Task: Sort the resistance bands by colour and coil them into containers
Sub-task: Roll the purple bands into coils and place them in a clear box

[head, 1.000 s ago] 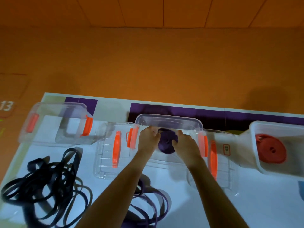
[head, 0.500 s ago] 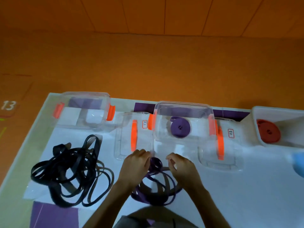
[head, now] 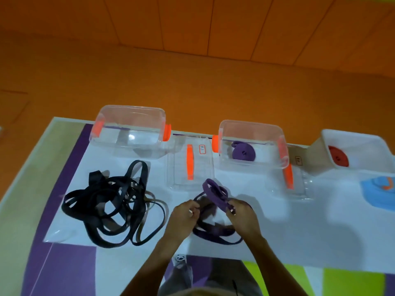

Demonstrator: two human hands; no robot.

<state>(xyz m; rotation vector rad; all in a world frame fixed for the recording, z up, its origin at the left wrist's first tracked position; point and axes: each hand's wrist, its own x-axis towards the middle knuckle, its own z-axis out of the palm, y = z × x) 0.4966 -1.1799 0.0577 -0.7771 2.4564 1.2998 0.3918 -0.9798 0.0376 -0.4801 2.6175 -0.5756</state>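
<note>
The purple band [head: 214, 192] has its folded length running from the right hand [head: 240, 212] toward 11 o'clock; slack loops lie on the white sheet [head: 320, 221] at 6 o'clock of both hands. Right fingers curl round the fold; the left hand [head: 184, 213] pinches a strand. The writing on the lid label [head: 202, 149] is illegible.
</note>
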